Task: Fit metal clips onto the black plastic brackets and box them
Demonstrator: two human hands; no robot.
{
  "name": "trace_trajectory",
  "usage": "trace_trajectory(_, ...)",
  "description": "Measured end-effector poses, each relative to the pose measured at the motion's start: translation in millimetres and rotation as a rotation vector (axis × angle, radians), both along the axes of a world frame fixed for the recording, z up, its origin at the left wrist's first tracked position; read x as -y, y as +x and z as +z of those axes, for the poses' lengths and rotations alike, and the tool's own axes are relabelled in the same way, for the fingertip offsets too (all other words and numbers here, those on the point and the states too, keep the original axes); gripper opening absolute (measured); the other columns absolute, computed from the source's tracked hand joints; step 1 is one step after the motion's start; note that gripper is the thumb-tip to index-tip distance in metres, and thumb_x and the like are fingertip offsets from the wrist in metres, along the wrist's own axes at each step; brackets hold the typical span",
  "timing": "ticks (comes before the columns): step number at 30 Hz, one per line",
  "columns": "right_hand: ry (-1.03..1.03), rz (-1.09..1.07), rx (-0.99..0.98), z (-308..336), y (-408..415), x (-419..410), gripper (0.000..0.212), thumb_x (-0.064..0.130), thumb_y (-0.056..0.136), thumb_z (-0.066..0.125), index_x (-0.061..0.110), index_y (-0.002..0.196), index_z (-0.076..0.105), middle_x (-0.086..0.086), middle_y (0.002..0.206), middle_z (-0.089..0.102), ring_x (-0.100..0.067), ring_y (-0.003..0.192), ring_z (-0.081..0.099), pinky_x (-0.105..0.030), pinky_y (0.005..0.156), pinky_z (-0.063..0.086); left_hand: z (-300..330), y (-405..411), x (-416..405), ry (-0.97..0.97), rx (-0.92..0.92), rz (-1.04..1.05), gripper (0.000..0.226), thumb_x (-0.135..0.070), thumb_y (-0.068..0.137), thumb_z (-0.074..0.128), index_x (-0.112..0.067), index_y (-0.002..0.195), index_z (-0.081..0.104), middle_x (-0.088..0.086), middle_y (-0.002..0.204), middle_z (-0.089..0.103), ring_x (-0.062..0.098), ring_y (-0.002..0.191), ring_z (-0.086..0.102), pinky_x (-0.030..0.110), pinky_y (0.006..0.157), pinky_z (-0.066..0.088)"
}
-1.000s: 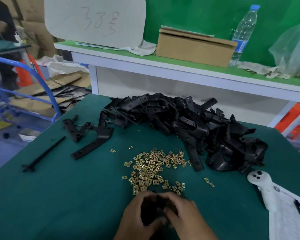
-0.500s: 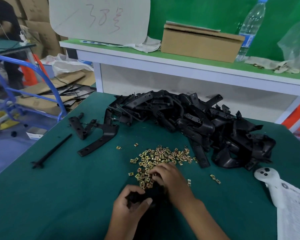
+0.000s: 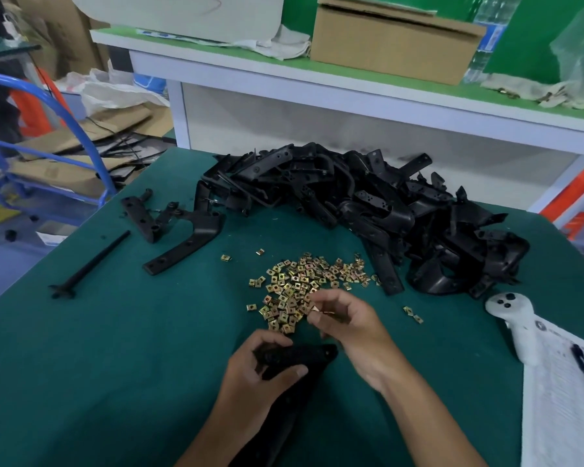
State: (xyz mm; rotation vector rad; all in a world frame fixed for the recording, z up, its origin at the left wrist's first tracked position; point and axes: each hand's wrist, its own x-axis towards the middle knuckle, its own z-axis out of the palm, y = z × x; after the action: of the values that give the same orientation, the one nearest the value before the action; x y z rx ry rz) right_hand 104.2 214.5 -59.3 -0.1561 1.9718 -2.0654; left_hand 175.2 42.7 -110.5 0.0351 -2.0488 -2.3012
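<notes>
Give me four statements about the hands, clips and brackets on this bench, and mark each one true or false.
1. The left hand grips a black bracket. True.
2. The right hand rests on the white controller. False: it is at the near edge of the brass clips, fingers curled.
3. The cardboard box stands on the raised green shelf. True.
4. The bracket pile lies nearer the person than the clips. False: it lies beyond them.

We see matt black plastic brackets (image 3: pixel 368 210) heaped behind brassy, shiny metal clips (image 3: pixel 304 284). Beneath the clips lies a matt green table mat (image 3: pixel 115 365).
</notes>
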Motion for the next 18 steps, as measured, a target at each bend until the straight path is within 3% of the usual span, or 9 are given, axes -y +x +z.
trace_trajectory(6, 0.105, 0.028, -0.066, 10, 7, -1, 0.025, 0.004, 0.087, 0.075, 0.028, 0.094, 0.077, 0.008, 0.094, 0.075, -0.006, 0.091, 0.068, -0.019, 0.074, 0.052, -1, 1, 2, 0.052, 0.04, -0.037, 0.036, -0.041, 0.064, 0.088, -0.032, 0.095, 0.073, 0.0, 0.091, 0.075, 0.013, 0.082, 0.071, 0.022, 0.074, 0.054)
trace_trajectory(10, 0.244, 0.091, -0.109, 19, 10, 1, 0.02, 0.006, 0.091, 0.071, 0.022, 0.101, 0.075, 0.012, 0.093, 0.074, -0.004, 0.093, 0.068, -0.015, 0.078, 0.05, 1, 2, 2, 0.08, 0.052, -0.056, 0.035, -0.039, 0.067, 0.086, -0.032, 0.1, 0.076, 0.003, 0.097, 0.078, 0.012, 0.088, 0.073, 0.022, 0.079, 0.055)
trace_trajectory(14, 0.33, 0.101, -0.15, 24, 14, 4, 0.016, 0.012, 0.088, 0.076, 0.024, 0.098, 0.073, 0.008, 0.095, 0.076, -0.007, 0.091, 0.071, -0.018, 0.081, 0.053, 0, 2, 2, 0.047, 0.052, -0.021, 0.032, -0.02, 0.068, 0.086, -0.02, 0.096, 0.069, -0.003, 0.082, 0.075, 0.005, 0.074, 0.068, 0.016, 0.067, 0.052)
trace_trajectory(18, 0.303, 0.133, -0.127, 27, 18, 8, 0.013, 0.01, 0.087, 0.078, 0.018, 0.097, 0.074, 0.001, 0.092, 0.077, -0.015, 0.088, 0.074, -0.023, 0.081, 0.057, -2, 3, 0, 0.066, 0.06, -0.011, 0.041, -0.017, 0.064, 0.087, -0.009, 0.09, 0.057, 0.0, 0.075, 0.073, 0.008, 0.067, 0.067, 0.02, 0.061, 0.052)
